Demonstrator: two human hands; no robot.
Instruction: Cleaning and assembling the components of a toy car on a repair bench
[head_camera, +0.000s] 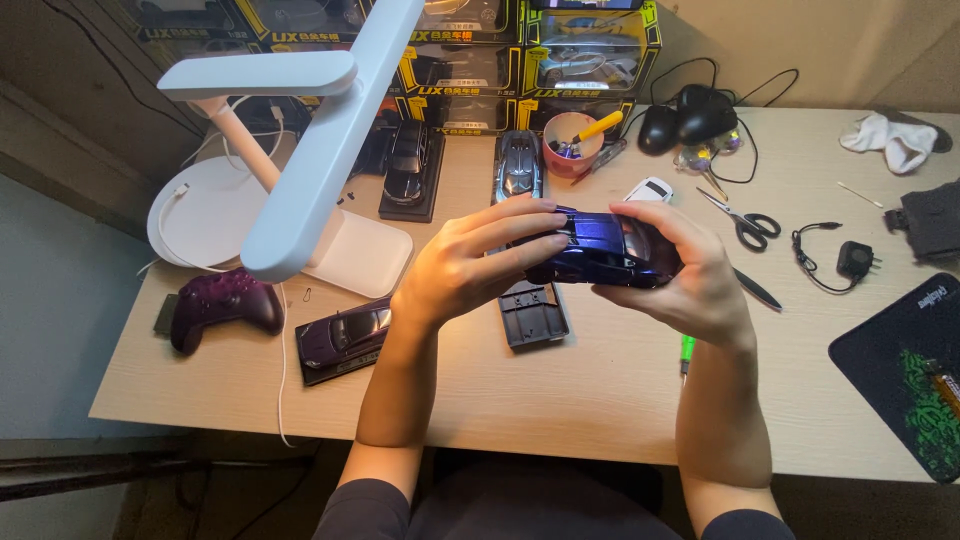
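While both forearms angle inward, left hand (470, 262) and right hand (690, 275) grip blue model car (600, 250) above bare desk (580, 390) near its front edge.

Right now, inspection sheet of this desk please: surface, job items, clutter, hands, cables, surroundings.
Surface: light wood desk, crowded along the back.
Job's things: blue model car held above an empty black display base.
Clutter: scissors, pink cup, purple game controller, dark model car.
Grippers: left hand and right hand both grip the blue car.
Cables: white cable over the front edge; black charger.
Surroundings: white desk lamp, boxed model cars.
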